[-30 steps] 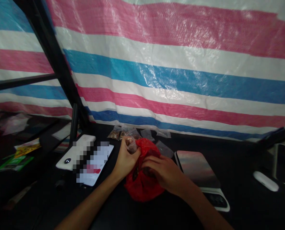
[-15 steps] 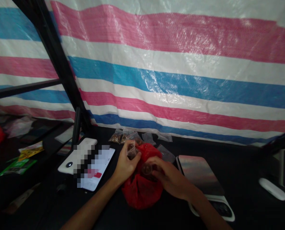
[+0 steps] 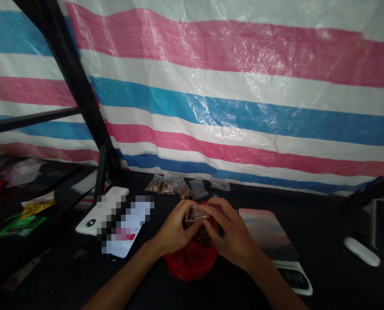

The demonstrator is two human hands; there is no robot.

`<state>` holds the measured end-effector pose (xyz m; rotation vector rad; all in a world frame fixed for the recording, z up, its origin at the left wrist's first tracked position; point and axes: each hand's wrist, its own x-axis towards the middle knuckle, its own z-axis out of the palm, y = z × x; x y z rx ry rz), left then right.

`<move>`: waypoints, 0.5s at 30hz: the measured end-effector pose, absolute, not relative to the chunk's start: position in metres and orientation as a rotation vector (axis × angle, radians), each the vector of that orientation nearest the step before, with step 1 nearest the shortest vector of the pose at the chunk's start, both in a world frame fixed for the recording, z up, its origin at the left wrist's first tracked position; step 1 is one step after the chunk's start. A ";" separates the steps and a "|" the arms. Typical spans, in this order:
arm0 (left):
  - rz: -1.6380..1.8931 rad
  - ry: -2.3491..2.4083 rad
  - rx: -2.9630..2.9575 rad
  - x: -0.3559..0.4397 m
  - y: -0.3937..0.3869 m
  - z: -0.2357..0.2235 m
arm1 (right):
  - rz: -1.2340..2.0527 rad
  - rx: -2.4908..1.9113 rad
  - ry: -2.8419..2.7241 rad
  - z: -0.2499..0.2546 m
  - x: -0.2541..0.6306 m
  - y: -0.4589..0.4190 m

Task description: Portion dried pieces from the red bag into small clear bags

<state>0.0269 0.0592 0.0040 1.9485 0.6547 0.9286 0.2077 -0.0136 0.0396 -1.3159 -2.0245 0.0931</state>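
over the red plastic bag (image 3: 192,262), the left hand (image 3: 175,228) and the right hand (image 3: 230,232) came together, their fingers closed narrow on both sides of a small clear plastic bag (image 3: 195,214). both hands held it up at the bag's mouth, where dark brown pieces (image 3: 201,236) showed just below it. the red plastic bag sat on a black table (image 3: 324,215), under the hands. just beyond it lay a row of small clear bags (image 3: 169,186), several filled with brown pieces. left of it lay a white phone (image 3: 109,206), and beside that a pixelated, blurred phone screen (image 3: 129,226). right of it stood a flat digital scale (image 3: 266,230), and farther right lay a white oval object (image 3: 361,252). well left of it were yellow and green packets (image 3: 27,219). behind it all hung a striped pink, white and blue tarp (image 3: 230,86).
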 end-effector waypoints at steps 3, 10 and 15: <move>0.938 0.645 2.009 0.028 0.060 0.003 | -0.034 -1.287 -2.085 0.037 0.206 -0.015; 0.943 0.639 2.042 0.027 0.059 0.005 | -0.092 -1.293 -2.063 0.037 0.203 -0.016; 0.959 0.697 1.960 0.027 0.061 0.005 | -0.081 -1.336 -1.916 0.038 0.210 -0.014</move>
